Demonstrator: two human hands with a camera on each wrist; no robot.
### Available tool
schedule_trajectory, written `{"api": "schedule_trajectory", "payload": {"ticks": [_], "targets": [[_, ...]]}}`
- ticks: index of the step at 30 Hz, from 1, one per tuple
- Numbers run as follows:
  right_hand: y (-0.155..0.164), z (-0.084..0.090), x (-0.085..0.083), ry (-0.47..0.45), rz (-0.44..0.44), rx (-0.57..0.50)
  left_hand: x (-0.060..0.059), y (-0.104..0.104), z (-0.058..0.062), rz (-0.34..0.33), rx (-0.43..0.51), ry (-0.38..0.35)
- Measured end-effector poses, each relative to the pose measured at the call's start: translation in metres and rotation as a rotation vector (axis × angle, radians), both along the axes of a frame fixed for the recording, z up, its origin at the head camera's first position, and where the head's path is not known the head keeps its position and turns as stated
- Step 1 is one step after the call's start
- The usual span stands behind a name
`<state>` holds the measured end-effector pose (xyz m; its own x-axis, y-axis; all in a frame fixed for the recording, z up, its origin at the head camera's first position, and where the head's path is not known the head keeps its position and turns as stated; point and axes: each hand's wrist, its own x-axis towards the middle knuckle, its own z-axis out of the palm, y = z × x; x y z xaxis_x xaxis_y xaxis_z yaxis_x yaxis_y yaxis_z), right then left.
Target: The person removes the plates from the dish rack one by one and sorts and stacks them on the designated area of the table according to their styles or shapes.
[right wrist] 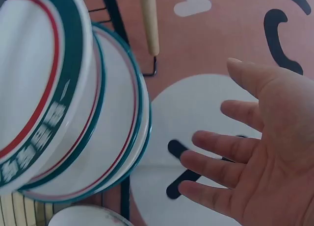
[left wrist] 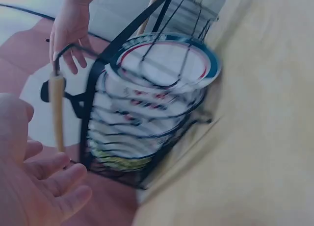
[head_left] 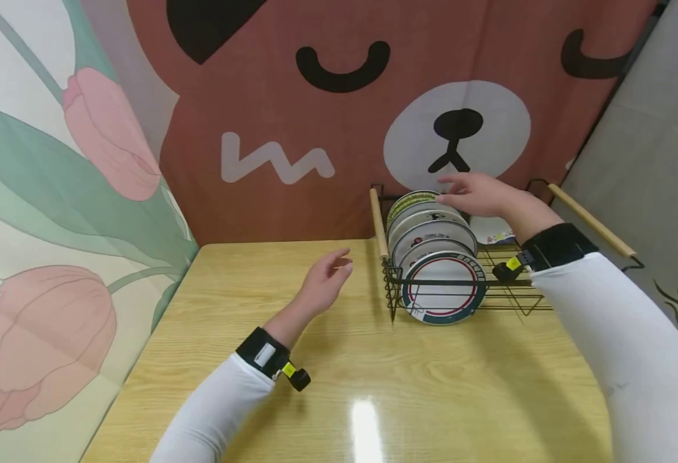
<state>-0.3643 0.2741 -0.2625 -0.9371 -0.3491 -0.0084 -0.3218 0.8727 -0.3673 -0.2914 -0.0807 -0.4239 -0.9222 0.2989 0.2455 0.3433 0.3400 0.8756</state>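
A row of several round plates (head_left: pixel 444 289) stands on edge along the left side of a black wire rack (head_left: pixel 509 299). The front plate has a dark teal rim with a red ring inside it; the rearmost plate (head_left: pixel 410 200) shows a green patterned edge. My right hand (head_left: pixel 480 195) hovers over the back of the row, fingers spread and holding nothing, as the right wrist view also shows. To the left of the rack, above the table, my left hand (head_left: pixel 322 283) holds nothing, its fingers loosely extended toward the rack.
The rack has wooden handles, one on the left (head_left: pixel 378 222) and one on the right (head_left: pixel 592 220). A white dish (head_left: pixel 489 228) with a coloured pattern lies in the rack's right part. The wooden table (head_left: pixel 246 296) meets a printed cloth backdrop (head_left: pixel 281 212) behind.
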Motion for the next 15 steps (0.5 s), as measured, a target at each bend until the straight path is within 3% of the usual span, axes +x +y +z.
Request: {"api": "schedule_trajectory", "payload": {"ticks": [8, 15], "targets": [[0.023, -0.016, 0.013, -0.023, -0.009, 0.045, 0.028, 0.018, -0.037, -0.048, 0.225, -0.109], [0.027, -0.03, 0.029, -0.055, 0.041, 0.064, 0.045, 0.039, -0.051, -0.044, 0.364, -0.193]]}}
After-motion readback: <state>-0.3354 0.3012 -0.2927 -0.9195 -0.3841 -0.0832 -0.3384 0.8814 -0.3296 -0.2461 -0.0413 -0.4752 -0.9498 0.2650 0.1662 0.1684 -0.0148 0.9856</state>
